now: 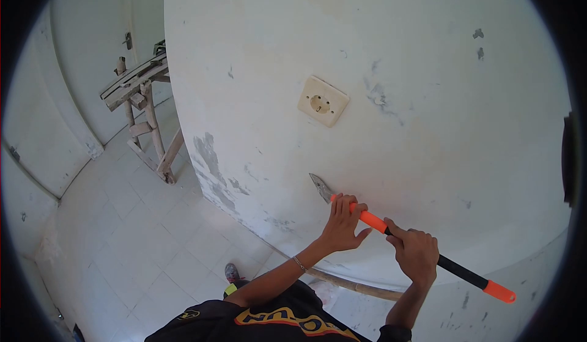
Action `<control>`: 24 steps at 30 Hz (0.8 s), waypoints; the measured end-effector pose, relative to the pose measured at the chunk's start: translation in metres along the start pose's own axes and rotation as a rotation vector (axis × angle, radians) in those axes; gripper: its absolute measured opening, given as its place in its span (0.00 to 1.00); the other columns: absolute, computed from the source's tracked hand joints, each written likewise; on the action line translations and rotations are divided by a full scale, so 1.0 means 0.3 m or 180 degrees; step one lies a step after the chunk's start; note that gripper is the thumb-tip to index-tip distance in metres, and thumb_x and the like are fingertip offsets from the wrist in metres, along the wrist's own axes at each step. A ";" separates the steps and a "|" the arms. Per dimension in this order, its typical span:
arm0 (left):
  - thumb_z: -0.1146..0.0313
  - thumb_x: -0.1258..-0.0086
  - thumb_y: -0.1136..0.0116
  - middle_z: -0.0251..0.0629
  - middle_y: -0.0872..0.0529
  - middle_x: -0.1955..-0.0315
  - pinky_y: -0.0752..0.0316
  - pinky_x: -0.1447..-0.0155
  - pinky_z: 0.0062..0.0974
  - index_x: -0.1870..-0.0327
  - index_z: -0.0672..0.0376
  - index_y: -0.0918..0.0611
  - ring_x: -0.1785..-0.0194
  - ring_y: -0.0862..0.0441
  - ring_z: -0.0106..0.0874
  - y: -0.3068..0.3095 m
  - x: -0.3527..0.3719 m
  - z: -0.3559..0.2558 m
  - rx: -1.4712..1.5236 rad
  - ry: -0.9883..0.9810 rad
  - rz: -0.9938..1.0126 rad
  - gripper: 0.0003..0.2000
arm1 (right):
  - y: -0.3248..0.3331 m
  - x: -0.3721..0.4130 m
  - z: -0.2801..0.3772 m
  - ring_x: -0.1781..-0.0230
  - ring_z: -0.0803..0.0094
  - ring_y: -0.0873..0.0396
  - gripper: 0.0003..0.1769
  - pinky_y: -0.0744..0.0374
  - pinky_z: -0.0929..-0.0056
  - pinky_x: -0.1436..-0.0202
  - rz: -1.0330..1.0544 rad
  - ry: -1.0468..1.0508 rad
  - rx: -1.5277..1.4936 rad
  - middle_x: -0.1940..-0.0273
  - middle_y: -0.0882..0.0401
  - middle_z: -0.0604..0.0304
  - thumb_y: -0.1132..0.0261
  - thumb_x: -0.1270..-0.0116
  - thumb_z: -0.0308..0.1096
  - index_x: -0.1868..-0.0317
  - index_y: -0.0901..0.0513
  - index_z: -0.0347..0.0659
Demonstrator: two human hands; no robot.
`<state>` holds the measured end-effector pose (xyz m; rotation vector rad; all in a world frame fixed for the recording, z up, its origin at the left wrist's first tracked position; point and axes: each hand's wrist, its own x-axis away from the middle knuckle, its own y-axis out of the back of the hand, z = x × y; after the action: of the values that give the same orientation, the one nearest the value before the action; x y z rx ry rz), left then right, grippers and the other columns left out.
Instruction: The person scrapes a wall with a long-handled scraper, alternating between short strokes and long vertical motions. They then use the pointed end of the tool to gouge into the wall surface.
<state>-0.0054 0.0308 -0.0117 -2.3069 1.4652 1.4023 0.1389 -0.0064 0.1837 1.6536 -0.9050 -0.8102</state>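
Observation:
A long-handled scraper [373,220] with orange and black sections slants across the lower middle, in front of a white wall [263,122]. Its pointed metal blade [320,187] is at the upper left end, at or close to the wall; contact cannot be made out. My left hand [346,224] has its fingers over the orange part just behind the blade, with the thumb apart. Farther down, my right hand [415,251] is wrapped round the handle near the black part. The handle's orange end [500,291] sticks out at the right.
A beige wall socket [324,101] is above the blade. Grey patches [209,152] mark the wall. A wooden trestle [143,91] stands at the left on the tiled floor [140,238]. A bamboo pole [354,286] lies low beside the wall. My shoe [232,273] is below.

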 end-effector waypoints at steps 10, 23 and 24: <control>0.57 0.40 0.29 0.50 0.36 0.48 0.48 0.27 0.60 0.43 0.58 0.30 0.38 0.39 0.52 0.015 0.003 0.010 0.0003 0.0034 0.0008 0.29 | -0.026 0.001 0.009 0.83 0.62 0.28 0.20 0.33 0.62 0.75 -0.0117 0.0116 0.0060 0.84 0.30 0.61 0.33 0.33 0.45 0.39 0.17 0.66; 0.53 0.37 0.32 0.48 0.37 0.48 0.48 0.28 0.58 0.43 0.58 0.31 0.39 0.40 0.51 -0.005 -0.036 -0.088 0.0188 -0.0041 -0.0004 0.28 | 0.071 0.051 -0.041 0.83 0.62 0.27 0.19 0.33 0.62 0.75 -0.0027 -0.0012 0.0210 0.82 0.26 0.60 0.33 0.31 0.43 0.40 0.16 0.67; 0.53 0.37 0.32 0.48 0.37 0.48 0.49 0.27 0.58 0.43 0.58 0.31 0.39 0.40 0.51 -0.001 -0.060 -0.118 0.0257 -0.0129 0.0012 0.28 | 0.107 0.059 -0.054 0.83 0.63 0.27 0.19 0.32 0.62 0.75 0.0060 -0.0160 0.0228 0.82 0.25 0.60 0.34 0.31 0.43 0.40 0.17 0.67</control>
<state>0.0155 0.0260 0.0219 -2.2157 1.4870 1.3561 0.1558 -0.0202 0.2174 1.6904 -0.9934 -0.8180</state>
